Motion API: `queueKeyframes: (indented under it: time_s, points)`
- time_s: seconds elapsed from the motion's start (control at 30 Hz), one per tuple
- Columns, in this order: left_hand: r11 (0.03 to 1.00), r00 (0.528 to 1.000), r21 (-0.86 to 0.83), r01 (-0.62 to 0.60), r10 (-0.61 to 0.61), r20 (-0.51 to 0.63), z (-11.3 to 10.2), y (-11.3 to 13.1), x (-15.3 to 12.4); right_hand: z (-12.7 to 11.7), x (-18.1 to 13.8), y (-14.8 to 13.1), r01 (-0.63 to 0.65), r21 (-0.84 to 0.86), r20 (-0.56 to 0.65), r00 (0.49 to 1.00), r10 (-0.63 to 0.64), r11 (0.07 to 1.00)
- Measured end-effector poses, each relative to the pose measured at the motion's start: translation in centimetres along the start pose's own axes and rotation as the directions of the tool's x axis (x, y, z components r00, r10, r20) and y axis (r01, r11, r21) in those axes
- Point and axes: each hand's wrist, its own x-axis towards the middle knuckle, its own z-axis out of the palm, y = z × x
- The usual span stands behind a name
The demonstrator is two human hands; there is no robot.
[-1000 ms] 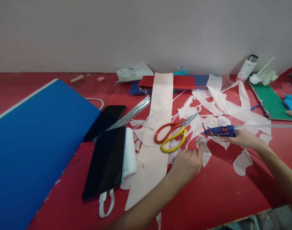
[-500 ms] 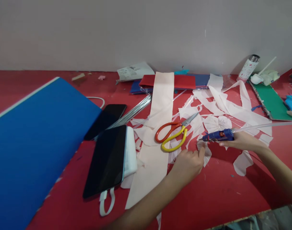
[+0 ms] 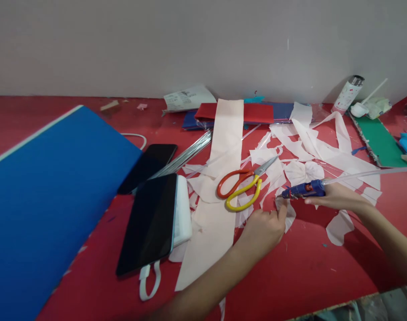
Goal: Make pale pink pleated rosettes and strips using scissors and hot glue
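Observation:
My right hand [image 3: 340, 196] is closed round a blue hot glue gun [image 3: 303, 190]. A long clear glue stick [image 3: 373, 174] sticks out of its back end. The gun's nozzle is at the upper end of a small white paper petal [image 3: 290, 219] on the table. My left hand [image 3: 265, 228] presses that petal down with the index fingertip, its other fingers curled in. Just beyond the gun lies a pleated white paper piece [image 3: 303, 172]. Another white petal [image 3: 340, 228] rests below my right wrist. Scissors [image 3: 256, 178] with one red and one yellow handle lie left of the petal.
A long pale paper strip [image 3: 227, 133] crosses the red table among white scraps [image 3: 323, 147]. On the left are a blue board [image 3: 63, 200], a black tablet [image 3: 150, 223] and a phone [image 3: 159, 156]. A bottle [image 3: 347, 94] and green board [image 3: 379, 140] stand far right.
Almost nothing differs. The view has shifted very slightly; both hands, the glue gun and the petal keep nearly the same positions.

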Motion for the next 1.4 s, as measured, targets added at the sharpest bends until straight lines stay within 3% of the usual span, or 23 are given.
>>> queueKeyframes:
  time_s: [0.43,0.93,1.23,1.4]
  points:
    - [1.000,1.000,0.007,-0.021,0.021,0.021,0.0,0.0,0.0,0.0,0.2,0.0,0.001,-0.007,0.000,1.000,-0.001,1.000]
    - [1.000,0.999,-0.014,-0.009,0.010,0.036,0.1,-0.1,-0.1,-0.3,0.5,0.2,-0.087,-0.054,-0.055,0.995,0.084,0.995]
    - [0.999,0.998,-0.036,-0.031,0.029,-0.051,-0.2,0.0,0.0,-0.5,0.4,1.1,-0.089,0.069,-0.098,0.991,0.096,0.994]
    - [0.999,0.999,-0.035,0.000,-0.002,-0.044,-0.1,-0.2,0.0,-0.5,0.4,1.0,-0.028,0.083,-0.130,0.991,0.039,0.996]
